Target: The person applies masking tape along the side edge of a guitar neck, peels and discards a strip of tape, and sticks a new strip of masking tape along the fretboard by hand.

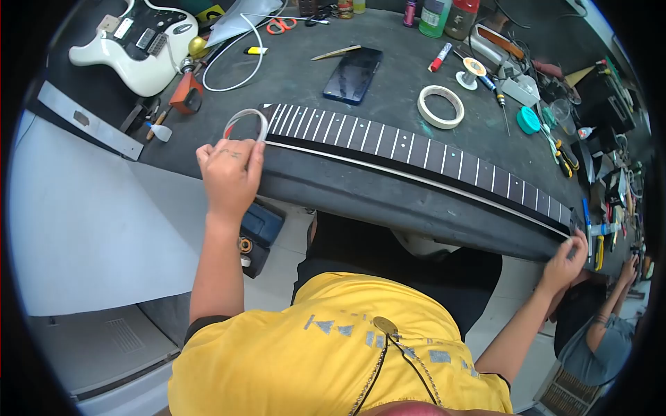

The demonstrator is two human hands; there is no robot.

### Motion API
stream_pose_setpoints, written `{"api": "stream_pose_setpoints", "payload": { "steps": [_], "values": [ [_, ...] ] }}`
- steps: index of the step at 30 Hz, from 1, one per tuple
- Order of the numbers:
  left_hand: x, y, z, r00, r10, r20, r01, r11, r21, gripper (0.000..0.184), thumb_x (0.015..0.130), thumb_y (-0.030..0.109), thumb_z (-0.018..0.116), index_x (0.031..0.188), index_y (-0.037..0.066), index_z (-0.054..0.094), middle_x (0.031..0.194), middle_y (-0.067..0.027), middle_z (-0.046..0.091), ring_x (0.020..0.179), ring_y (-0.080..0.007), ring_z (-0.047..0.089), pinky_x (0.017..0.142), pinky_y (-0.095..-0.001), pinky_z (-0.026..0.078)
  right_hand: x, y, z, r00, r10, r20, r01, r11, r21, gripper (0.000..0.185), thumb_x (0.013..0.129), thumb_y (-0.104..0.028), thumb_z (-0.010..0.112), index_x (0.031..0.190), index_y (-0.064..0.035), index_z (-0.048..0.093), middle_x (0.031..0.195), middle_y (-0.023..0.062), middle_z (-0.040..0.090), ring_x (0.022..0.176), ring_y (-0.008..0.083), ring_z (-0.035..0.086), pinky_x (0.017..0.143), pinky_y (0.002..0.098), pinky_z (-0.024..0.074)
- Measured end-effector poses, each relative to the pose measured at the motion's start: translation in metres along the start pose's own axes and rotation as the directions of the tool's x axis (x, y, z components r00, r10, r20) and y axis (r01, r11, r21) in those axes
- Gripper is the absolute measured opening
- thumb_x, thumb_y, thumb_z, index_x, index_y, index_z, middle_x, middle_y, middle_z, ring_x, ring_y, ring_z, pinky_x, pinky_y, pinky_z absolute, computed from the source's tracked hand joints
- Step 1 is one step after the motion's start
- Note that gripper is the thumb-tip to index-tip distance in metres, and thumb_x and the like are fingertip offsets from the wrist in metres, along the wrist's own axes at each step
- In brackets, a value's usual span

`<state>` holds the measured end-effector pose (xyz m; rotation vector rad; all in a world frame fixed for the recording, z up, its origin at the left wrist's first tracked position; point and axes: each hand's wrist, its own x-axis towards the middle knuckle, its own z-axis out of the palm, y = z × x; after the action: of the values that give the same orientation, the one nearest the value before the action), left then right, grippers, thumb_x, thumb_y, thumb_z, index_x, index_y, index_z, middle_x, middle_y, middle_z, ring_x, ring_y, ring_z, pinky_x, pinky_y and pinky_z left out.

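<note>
A dark guitar fretboard [395,143] with light frets and dot inlays lies along the front of the black workbench. A thin pale strip [416,176] runs beside its near edge. My left hand [232,173] is closed on the strip near the fretboard's left end, and the strip's end curls up in a loop above my knuckles. At the fretboard's right end my right hand [567,260] pinches the other end of the strip between thumb and finger.
A phone [353,75], a tape roll [440,107], a solder spool [471,72] and a white guitar body [135,45] lie on the workbench [298,69]. Pliers [565,159] and screwdrivers are at the right. Another person [602,333] is at the far right.
</note>
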<state>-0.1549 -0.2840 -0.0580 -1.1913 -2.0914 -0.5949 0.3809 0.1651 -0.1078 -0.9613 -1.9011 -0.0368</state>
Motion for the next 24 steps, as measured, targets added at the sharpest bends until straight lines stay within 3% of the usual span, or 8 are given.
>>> {"api": "stream_pose_setpoints", "payload": {
  "steps": [9, 17, 18, 20, 21, 22, 23, 24],
  "values": [
    [-0.012, -0.025, -0.017, 0.996, -0.085, 0.041, 0.086, 0.996, -0.019, 0.013, 0.104, 0.018, 0.078, 0.097, 0.007, 0.077, 0.081, -0.0035, 0.068, 0.082, -0.0244, 0.064, 0.088, -0.0415, 0.039, 0.023, 0.021, -0.042, 0.997, -0.007, 0.08, 0.001, 0.997, 0.076, 0.017, 0.115, -0.014, 0.065, 0.114, 0.0032, 0.065, 0.138, 0.0163, 0.071, 0.128, 0.0276, 0.063, 0.118, 0.0403, 0.0435],
    [-0.012, -0.022, -0.015, 0.99, -0.139, -0.036, 0.133, 0.982, -0.133, 0.014, 0.105, 0.016, 0.076, 0.098, 0.003, 0.076, 0.081, -0.0068, 0.067, 0.079, -0.0278, 0.062, 0.087, -0.0418, 0.043, 0.008, 0.055, -0.03, 0.979, 0.139, 0.148, -0.173, 0.953, 0.249, 0.019, 0.114, -0.014, 0.067, 0.123, 0.0025, 0.07, 0.131, 0.0113, 0.073, 0.125, 0.0226, 0.066, 0.116, 0.0371, 0.0471],
    [-0.008, -0.015, -0.026, 0.975, -0.195, 0.106, 0.215, 0.949, -0.231, 0.014, 0.104, 0.014, 0.075, 0.098, 0.001, 0.075, 0.081, -0.0087, 0.065, 0.078, -0.0286, 0.061, 0.083, -0.0412, 0.044, 0.007, 0.066, -0.034, 0.972, 0.179, 0.153, -0.217, 0.933, 0.288, 0.02, 0.114, -0.014, 0.067, 0.124, 0.0024, 0.071, 0.13, 0.0104, 0.074, 0.124, 0.0217, 0.067, 0.115, 0.0364, 0.0479],
    [0.008, 0.0, -0.067, 0.868, -0.108, 0.485, 0.347, 0.83, -0.436, 0.007, 0.101, 0.003, 0.069, 0.099, -0.003, 0.073, 0.079, -0.013, 0.059, 0.077, -0.0295, 0.057, 0.073, -0.0391, 0.044, 0.0, 0.086, -0.058, 0.943, 0.307, 0.13, -0.333, 0.896, 0.294, 0.022, 0.113, -0.014, 0.068, 0.127, 0.0022, 0.074, 0.127, 0.0085, 0.076, 0.122, 0.0196, 0.068, 0.113, 0.0346, 0.0493],
    [0.012, 0.005, -0.08, 0.86, 0.069, 0.506, 0.282, 0.762, -0.583, 0.003, 0.093, -0.006, 0.067, 0.094, -0.006, 0.07, 0.077, -0.0142, 0.061, 0.073, -0.0284, 0.059, 0.067, -0.0393, 0.043, 0.001, 0.1, -0.07, 0.914, 0.392, 0.1, -0.404, 0.874, 0.271, 0.023, 0.113, -0.014, 0.068, 0.128, 0.002, 0.075, 0.125, 0.0076, 0.076, 0.121, 0.0183, 0.068, 0.113, 0.0336, 0.0498],
    [0.016, 0.004, -0.082, 0.855, 0.276, 0.438, 0.166, 0.656, -0.737, 0.004, 0.092, -0.001, 0.069, 0.089, -0.002, 0.068, 0.074, -0.011, 0.061, 0.067, -0.0261, 0.056, 0.066, -0.0393, 0.041, -0.001, 0.107, -0.081, 0.856, 0.507, 0.104, -0.505, 0.776, 0.377, 0.024, 0.11, -0.015, 0.07, 0.125, 0.0009, 0.078, 0.12, 0.0067, 0.077, 0.117, 0.0171, 0.069, 0.109, 0.0314, 0.0503],
    [0.017, -0.002, -0.073, 0.871, 0.436, 0.226, 0.011, 0.444, -0.896, 0.01, 0.092, 0.004, 0.071, 0.084, 0.001, 0.066, 0.07, -0.0077, 0.061, 0.061, -0.0237, 0.053, 0.065, -0.0392, 0.039, -0.001, 0.091, -0.096, 0.807, 0.556, 0.198, -0.588, 0.726, 0.358, 0.022, 0.106, -0.017, 0.072, 0.119, -0.0011, 0.079, 0.114, 0.0042, 0.077, 0.11, 0.015, 0.068, 0.103, 0.0294, 0.0508],
    [0.02, -0.004, -0.059, 0.877, 0.479, 0.024, -0.068, 0.174, -0.982, 0.016, 0.091, 0.009, 0.073, 0.079, 0.005, 0.064, 0.066, -0.0045, 0.061, 0.055, -0.0214, 0.05, 0.064, -0.0392, 0.037, 0.0, 0.075, -0.113, 0.748, 0.598, 0.289, -0.664, 0.674, 0.323, 0.02, 0.103, -0.019, 0.075, 0.113, -0.0031, 0.08, 0.108, 0.0016, 0.076, 0.102, 0.013, 0.067, 0.096, 0.0274, 0.0513]
  ]
}}
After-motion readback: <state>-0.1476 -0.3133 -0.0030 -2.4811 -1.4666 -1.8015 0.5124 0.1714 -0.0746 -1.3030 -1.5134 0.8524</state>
